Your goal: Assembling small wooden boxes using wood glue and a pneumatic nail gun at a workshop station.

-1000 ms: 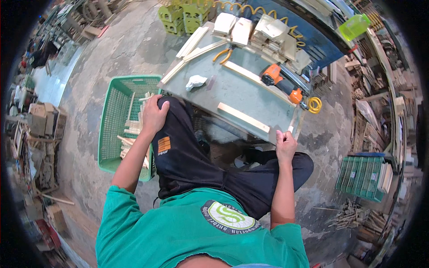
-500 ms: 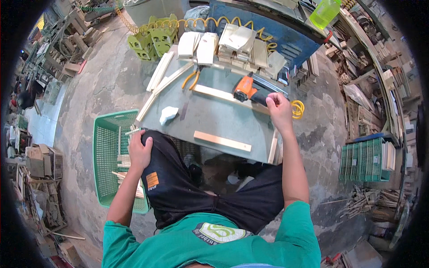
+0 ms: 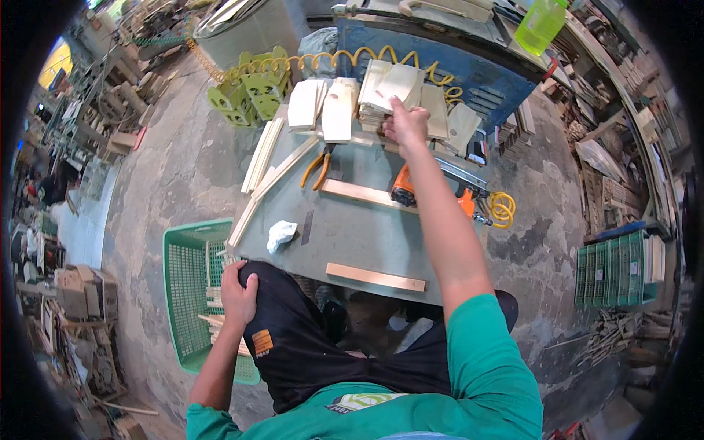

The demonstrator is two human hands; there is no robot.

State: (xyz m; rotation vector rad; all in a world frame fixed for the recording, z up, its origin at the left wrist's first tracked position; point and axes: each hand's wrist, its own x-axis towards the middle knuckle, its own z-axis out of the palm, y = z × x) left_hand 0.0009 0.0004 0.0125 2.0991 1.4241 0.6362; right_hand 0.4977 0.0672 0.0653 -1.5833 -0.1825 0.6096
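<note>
The right hand point(image 3: 409, 127) is half curled at 1 board point(image 3: 402, 83) — hold unclear — likely light, stiff, best pinched by its edges; the left hand point(image 3: 238, 295) lies loosely spread on the knee point(image 3: 270, 280).

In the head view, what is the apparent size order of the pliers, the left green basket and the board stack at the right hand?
1. Green basket
2. Board stack, partly hidden by the right hand
3. Pliers

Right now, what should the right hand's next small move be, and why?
Probably pinch and lift the top board of the pale wooden stack: the right hand is at its near edge, though a firm grip cannot be made out, and the left hand rests by the knee.
</note>
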